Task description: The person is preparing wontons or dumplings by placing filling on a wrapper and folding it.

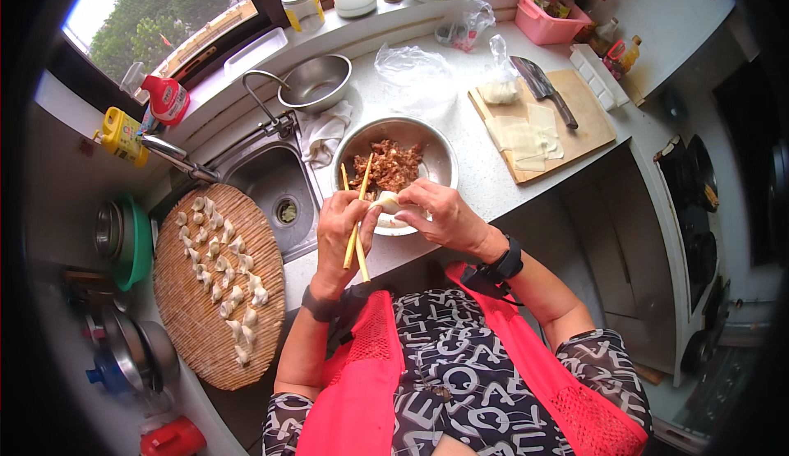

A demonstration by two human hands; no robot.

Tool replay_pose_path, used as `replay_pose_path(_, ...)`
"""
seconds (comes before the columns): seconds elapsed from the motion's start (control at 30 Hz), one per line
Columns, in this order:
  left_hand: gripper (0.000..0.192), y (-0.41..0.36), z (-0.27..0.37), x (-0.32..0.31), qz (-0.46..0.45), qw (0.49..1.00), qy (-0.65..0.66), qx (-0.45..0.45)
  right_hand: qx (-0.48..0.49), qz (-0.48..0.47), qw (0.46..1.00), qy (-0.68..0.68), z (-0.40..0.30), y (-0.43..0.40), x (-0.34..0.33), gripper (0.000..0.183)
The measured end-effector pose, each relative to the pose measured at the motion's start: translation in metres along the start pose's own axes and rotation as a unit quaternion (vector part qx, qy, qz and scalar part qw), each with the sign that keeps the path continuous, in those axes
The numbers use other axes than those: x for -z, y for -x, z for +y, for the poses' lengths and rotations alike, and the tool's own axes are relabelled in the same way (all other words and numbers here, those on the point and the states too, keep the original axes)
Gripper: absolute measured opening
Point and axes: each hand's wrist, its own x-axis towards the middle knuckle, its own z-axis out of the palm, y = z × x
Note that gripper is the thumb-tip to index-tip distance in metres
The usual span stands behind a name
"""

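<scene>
Between my two hands is a partly folded wonton (386,201), its pale wrapper pinched at both ends. My left hand (343,225) grips its left end and also keeps a pair of wooden chopsticks (359,234) between the fingers. The fingertips of my right hand (441,214) pinch the right end. Both hands are above the near rim of a steel bowl (441,148), which holds reddish minced meat filling (389,165). To the left, several folded wontons (228,271) lie in rough rows on a round woven tray (179,296).
A cutting board (585,129) on the right carries a cleaver (543,89), loose wrappers (524,138) and a bagged stack (499,91). The sink (265,185) lies between tray and bowl. Behind are a plastic bag (416,77), a cloth (323,132) and an empty steel basin (317,80).
</scene>
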Motion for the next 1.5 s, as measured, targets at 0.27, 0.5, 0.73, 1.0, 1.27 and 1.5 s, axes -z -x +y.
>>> replay_pose_path(0.27,0.022,0.003,0.013,-0.015,0.06,0.978,-0.156,-0.121,-0.315,0.079,0.916,-0.237,0.012,0.015,-0.029,0.008)
replay_pose_path(0.5,0.028,0.01,0.003,-0.031,0.042,0.982,-0.161,-0.09,-0.411,0.167,0.603,-0.663,0.014,0.02,-0.044,0.015)
replay_pose_path(0.73,0.03,0.011,0.0,-0.03,0.049,0.998,-0.004,-0.033,-0.335,-0.078,0.875,-0.341,0.02,0.013,-0.029,0.032)
replay_pose_path(1.0,0.029,0.017,0.004,-0.025,0.039,0.998,-0.007,-0.042,0.053,-0.047,0.997,0.005,0.009,0.004,-0.016,0.03)
replay_pose_path(1.27,0.026,0.039,0.025,0.004,0.057,0.99,-0.078,-0.098,-0.415,0.056,0.774,-0.475,0.032,-0.019,-0.031,0.027)
replay_pose_path(1.5,0.026,0.067,0.019,0.023,0.074,0.989,-0.087,-0.09,-0.355,-0.004,0.818,-0.452,0.016,-0.031,-0.077,0.026)
